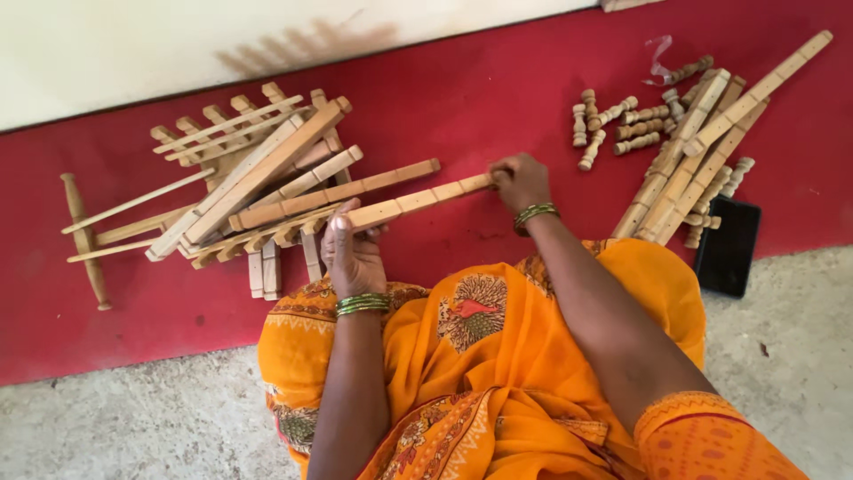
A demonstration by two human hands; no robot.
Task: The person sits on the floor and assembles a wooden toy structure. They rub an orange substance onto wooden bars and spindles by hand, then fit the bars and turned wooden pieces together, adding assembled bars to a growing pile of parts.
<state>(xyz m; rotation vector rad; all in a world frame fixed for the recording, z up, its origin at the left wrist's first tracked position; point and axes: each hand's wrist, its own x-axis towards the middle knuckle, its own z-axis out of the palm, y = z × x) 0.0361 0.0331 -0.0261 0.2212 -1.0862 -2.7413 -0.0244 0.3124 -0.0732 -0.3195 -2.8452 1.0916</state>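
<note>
Wooden notched slat [418, 201] lay level across the red mat [462, 98], just beyond the person's orange-draped knees, held at both ends. Left hand [354, 253] curled round the slat's near end, thumb on top; right hand [520, 180] pinched its far end w/ fingertips. Slat looked light, stiff, dry, not slippery; thin enough to snap if levered, so best gripped near the ends as held. Left of slat: pile of joined slats & notched bars [253, 178], plus a turned spindle [84, 240]. Right of slat: loose slat bundle [702, 147], small turned pegs [613, 124], black phone [727, 247]. Beyond: pale wall [178, 44].
</note>
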